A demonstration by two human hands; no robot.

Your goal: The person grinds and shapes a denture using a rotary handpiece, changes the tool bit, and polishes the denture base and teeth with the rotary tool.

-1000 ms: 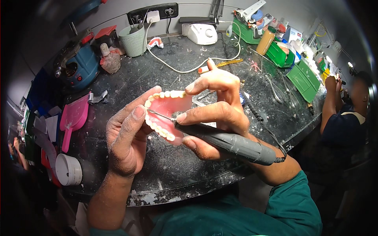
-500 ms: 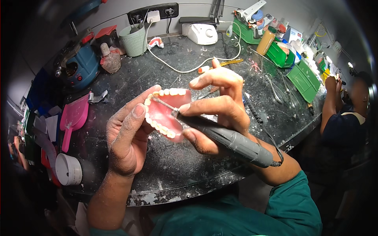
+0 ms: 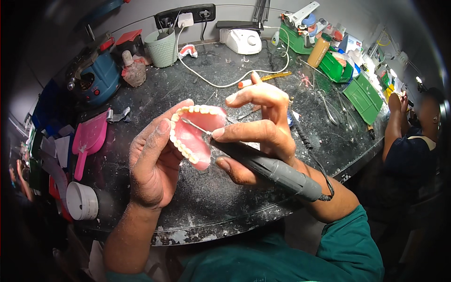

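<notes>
A pink upper denture [image 3: 199,134] with a curved row of cream teeth is held up over the bench by my left hand [image 3: 155,162]. The thumb and fingers of that hand pinch its left side, at the front teeth. My right hand [image 3: 265,131] is closed on a black handpiece [image 3: 268,167], gripped like a pen with thumb and index finger near its nose. The handpiece's thin metal bur [image 3: 195,126] reaches into the denture's hollow, its tip close behind the front teeth. I cannot tell whether the tip touches the pink surface.
On the dusty black bench [image 3: 188,225] lie a pink dustpan [image 3: 89,136], a white round tub [image 3: 82,201], and metal pliers [image 3: 329,108]. A blue machine [image 3: 96,80], a grey-green basket [image 3: 162,49] and a white control box [image 3: 241,41] stand behind. A co-worker [image 3: 408,141] is at the right.
The denture has turned a little in my left hand and tipped, showing more of its right end. The handpiece has shifted slightly left and down, its tip still inside the arch.
</notes>
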